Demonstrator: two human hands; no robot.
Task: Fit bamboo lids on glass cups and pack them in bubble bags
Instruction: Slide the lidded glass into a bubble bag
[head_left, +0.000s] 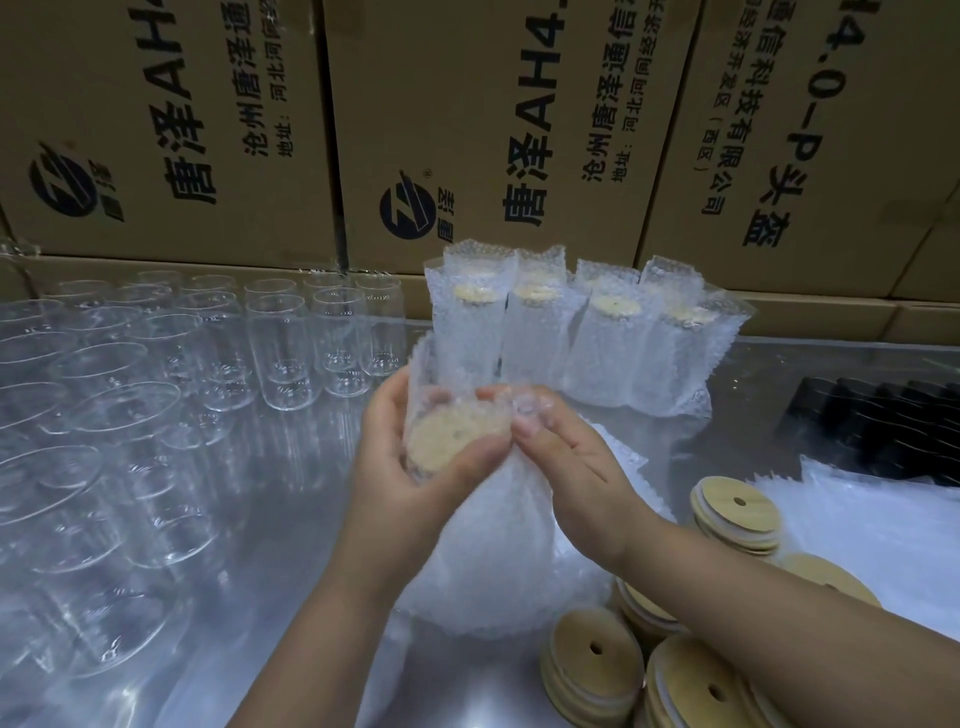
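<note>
The left hand (397, 467) is gripping a glass cup (441, 467) through a bubble bag (483, 551), with the fingers curling round the far side and the thumb lying across the near edge of the cup's bamboo lid (449, 441). The right hand (571, 467) is pinching the bag's open edge just right of the lid, its fingertips meeting the left thumb there. The cup is sitting inside the bag, held above the middle of the surface (270, 582), with the lid facing the camera and the bag's loose lower part trailing down toward the near side. Beyond the hands, four packed cups (550, 343) are standing upright in a row in their own bubble bags, with lids showing through the tops. Rows of empty glass cups (171, 364) are standing across the left side of the surface, from near to far. Loose bamboo lids (592, 670), each with a small hole, are lying in stacks at the near right, under the right forearm. Flat bubble bags (872, 525) are lying in a pile at the right, and some black objects (883, 426) are sitting beyond them. Printed cardboard boxes (467, 130) are standing along the far edge.
</note>
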